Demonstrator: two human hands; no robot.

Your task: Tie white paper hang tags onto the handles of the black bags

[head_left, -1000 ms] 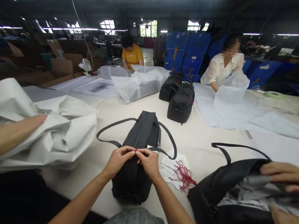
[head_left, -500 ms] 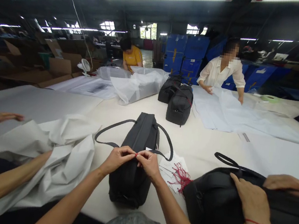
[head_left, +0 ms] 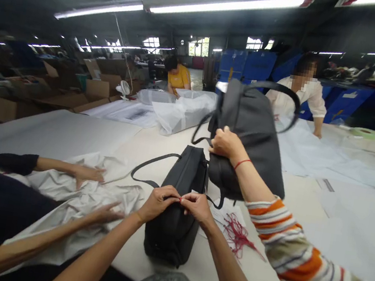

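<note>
A black duffel bag (head_left: 182,177) lies lengthwise on the white table (head_left: 159,141) right in front of me, its handles spread to either side. My left hand (head_left: 159,201) and my right hand (head_left: 198,206) meet on top of the bag's near end. Both are closed in a pinch on a thin red string (head_left: 180,199) between their fingertips. A heap of white paper tags with red strings (head_left: 235,232) lies just right of the bag.
A striped-sleeved co-worker's hand (head_left: 225,142) on my right lifts a second black bag (head_left: 251,136) above the table. On my left another person's hands (head_left: 89,173) press crumpled white paper (head_left: 69,198). Two people stand at the far side by plastic sheets (head_left: 185,109) and cardboard boxes.
My hands stay pinched together on the bag. The co-worker on the right has lifted the black bag off the table and swung it across. The person on the left flattens the paper.
</note>
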